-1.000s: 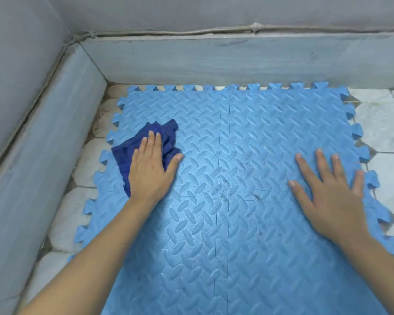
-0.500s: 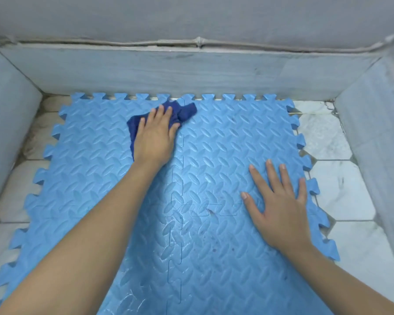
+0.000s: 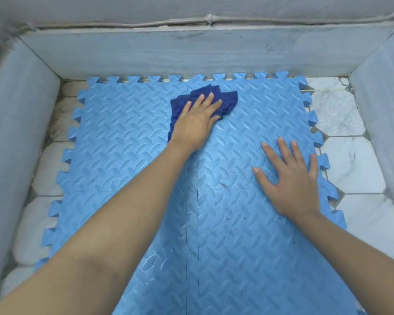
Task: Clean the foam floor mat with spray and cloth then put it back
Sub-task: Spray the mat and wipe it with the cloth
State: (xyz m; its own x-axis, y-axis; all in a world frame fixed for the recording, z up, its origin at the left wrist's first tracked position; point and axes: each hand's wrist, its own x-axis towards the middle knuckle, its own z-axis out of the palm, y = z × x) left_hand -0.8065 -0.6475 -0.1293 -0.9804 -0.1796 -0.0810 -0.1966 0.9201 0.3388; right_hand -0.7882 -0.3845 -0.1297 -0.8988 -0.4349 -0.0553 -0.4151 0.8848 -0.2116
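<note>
Blue foam mat, embossed with a leaf pattern and built from interlocking pieces, lies flat on the white tile floor. Left hand presses flat, fingers extended, on a dark blue cloth near the mat's far edge. Right hand rests open, fingers spread, on the mat. Grey low walls enclose the floor on three sides.

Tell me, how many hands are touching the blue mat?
2. The left hand presses a dark blue cloth near the mat's far edge; the right hand lies flat on its right side. None looks hidden.
</note>
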